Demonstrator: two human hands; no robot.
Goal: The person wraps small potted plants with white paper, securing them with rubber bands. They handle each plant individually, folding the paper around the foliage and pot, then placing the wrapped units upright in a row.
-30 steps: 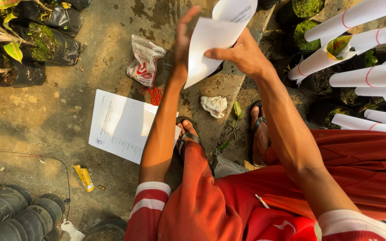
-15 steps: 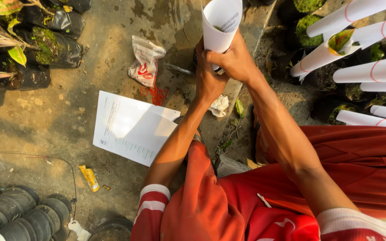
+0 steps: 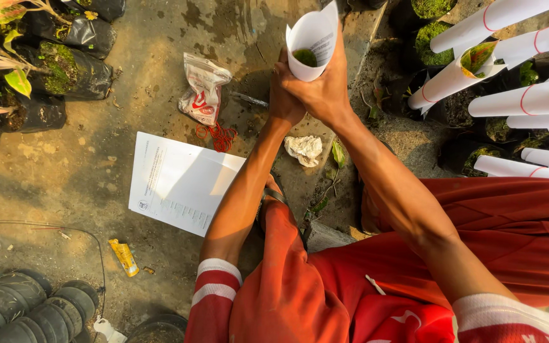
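Between both hands' grip, left hand (image 3: 285,95) and right hand (image 3: 323,91), stands the paper cone (image 3: 312,38).

Wrapped plants (image 3: 509,57) crowding right; bare ground (image 3: 65,165) left.

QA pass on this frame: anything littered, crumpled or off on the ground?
Yes. A crumpled white paper wad, a torn plastic bag and a heap of red rubber bands lie loose on the dirt.

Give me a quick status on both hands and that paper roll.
Left hand and right hand both clasped around paper cone. Cone upright, green plant inside. Nothing in the way; loose sheet on ground.
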